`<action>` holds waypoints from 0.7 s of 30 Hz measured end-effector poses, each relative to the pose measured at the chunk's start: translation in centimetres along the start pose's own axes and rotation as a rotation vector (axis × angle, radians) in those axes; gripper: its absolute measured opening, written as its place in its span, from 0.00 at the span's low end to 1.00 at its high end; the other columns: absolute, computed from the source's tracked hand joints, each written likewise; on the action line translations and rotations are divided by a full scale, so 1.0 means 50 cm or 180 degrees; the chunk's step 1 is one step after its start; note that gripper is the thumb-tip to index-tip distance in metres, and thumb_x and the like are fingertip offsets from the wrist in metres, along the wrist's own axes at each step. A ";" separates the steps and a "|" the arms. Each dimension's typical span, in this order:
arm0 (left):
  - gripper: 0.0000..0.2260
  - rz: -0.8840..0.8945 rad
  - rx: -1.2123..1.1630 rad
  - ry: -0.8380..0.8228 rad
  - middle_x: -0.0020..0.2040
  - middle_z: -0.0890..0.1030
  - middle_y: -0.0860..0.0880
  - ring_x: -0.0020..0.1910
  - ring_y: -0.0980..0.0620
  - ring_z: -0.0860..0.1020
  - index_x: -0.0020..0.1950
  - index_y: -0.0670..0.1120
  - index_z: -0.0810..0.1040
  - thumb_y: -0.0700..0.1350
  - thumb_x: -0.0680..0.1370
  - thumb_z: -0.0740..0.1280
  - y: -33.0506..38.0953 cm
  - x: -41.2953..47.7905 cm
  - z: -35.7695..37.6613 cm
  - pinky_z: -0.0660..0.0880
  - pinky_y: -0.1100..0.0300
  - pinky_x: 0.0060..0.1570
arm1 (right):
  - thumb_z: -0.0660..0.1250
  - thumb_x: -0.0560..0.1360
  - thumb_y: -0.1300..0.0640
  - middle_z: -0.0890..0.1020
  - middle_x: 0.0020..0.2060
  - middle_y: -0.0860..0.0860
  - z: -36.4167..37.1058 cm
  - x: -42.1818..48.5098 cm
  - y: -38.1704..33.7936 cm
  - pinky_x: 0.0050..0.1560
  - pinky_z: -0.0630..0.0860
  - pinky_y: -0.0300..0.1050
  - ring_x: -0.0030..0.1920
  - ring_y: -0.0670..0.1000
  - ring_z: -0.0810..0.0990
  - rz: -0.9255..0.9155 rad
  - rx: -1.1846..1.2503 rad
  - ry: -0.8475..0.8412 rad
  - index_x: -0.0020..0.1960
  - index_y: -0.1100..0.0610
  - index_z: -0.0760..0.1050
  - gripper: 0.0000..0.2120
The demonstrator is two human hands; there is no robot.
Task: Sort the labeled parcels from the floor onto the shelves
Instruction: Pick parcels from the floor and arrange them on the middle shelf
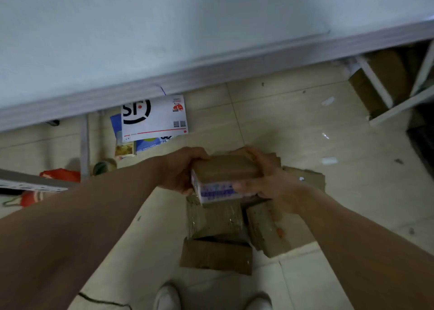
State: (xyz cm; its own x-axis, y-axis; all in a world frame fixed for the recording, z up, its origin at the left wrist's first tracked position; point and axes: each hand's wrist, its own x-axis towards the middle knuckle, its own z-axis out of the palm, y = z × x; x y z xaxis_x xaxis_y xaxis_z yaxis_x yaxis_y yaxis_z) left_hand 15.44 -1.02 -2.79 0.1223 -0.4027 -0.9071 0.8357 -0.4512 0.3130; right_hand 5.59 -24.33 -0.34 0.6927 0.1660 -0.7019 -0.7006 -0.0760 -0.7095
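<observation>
Both bare forearms reach forward from the lower corners of the frame and meet at one small brown parcel [225, 168], held in the air above the floor [305, 133]. Left hand [178, 170] grips the parcel's left end, fingers [199, 157] curled over the top edge. Right hand [274, 185] grips the right end, fingers wrapped over the far top corner, thumb lying across the white label [216, 192] on the near face. Label print purple, blurred, not legible. Directly below the held parcel: a loose pile of brown parcels [216, 218] on the tiles, some taped, lying touching one another. Two white shoes [166, 298] at the bottom edge, just short of the pile. Further back, a white envelope [152, 116] with a black round logo lies on the floor, partly under a broad white surface [141, 39] with a grey metal edge. White shelf frame [385, 98] at upper right, cardboard inside. Red bag [61, 174] at left.
</observation>
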 end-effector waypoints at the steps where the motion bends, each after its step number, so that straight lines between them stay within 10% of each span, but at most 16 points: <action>1: 0.20 -0.0090 -0.0076 -0.0185 0.42 0.80 0.44 0.37 0.49 0.78 0.49 0.44 0.81 0.60 0.72 0.64 0.004 -0.053 0.019 0.72 0.61 0.36 | 0.85 0.56 0.55 0.73 0.71 0.53 0.000 -0.049 -0.043 0.68 0.74 0.58 0.67 0.56 0.76 0.0129 0.0104 -0.0186 0.77 0.42 0.60 0.56; 5: 0.28 -0.0339 0.0074 -0.0706 0.45 0.82 0.41 0.35 0.50 0.78 0.50 0.43 0.84 0.65 0.76 0.57 0.009 -0.256 0.101 0.72 0.65 0.29 | 0.80 0.64 0.54 0.80 0.63 0.59 0.007 -0.243 -0.204 0.65 0.75 0.61 0.62 0.61 0.80 0.0299 0.0101 -0.0727 0.69 0.57 0.71 0.36; 10: 0.30 -0.0211 0.0421 -0.0961 0.52 0.84 0.40 0.41 0.48 0.84 0.55 0.43 0.85 0.67 0.71 0.63 0.060 -0.514 0.201 0.79 0.63 0.31 | 0.81 0.62 0.40 0.84 0.57 0.56 0.018 -0.456 -0.385 0.60 0.79 0.64 0.58 0.61 0.83 0.0212 -0.0384 -0.0341 0.56 0.49 0.81 0.26; 15: 0.40 0.0841 0.0381 -0.0748 0.66 0.78 0.40 0.62 0.38 0.78 0.69 0.53 0.76 0.78 0.69 0.54 0.148 -0.748 0.251 0.79 0.46 0.52 | 0.76 0.64 0.32 0.84 0.59 0.57 0.021 -0.623 -0.554 0.61 0.79 0.57 0.59 0.58 0.83 -0.0020 -0.0215 -0.0194 0.60 0.47 0.83 0.29; 21: 0.41 0.2244 0.0927 -0.0906 0.70 0.74 0.46 0.69 0.40 0.73 0.74 0.59 0.68 0.63 0.63 0.78 0.246 -1.024 0.303 0.68 0.35 0.67 | 0.72 0.64 0.32 0.84 0.59 0.60 0.032 -0.776 -0.719 0.58 0.80 0.51 0.57 0.57 0.84 -0.0107 -0.0050 0.0155 0.60 0.53 0.84 0.33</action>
State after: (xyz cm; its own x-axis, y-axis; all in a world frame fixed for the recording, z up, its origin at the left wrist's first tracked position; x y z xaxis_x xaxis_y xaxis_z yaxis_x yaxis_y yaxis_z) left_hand 11.36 1.95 51.77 0.3942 -0.8389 -0.3753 0.4355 -0.1891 0.8801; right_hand 3.64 -26.45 52.49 0.7236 0.1208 -0.6796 -0.6743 -0.0866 -0.7333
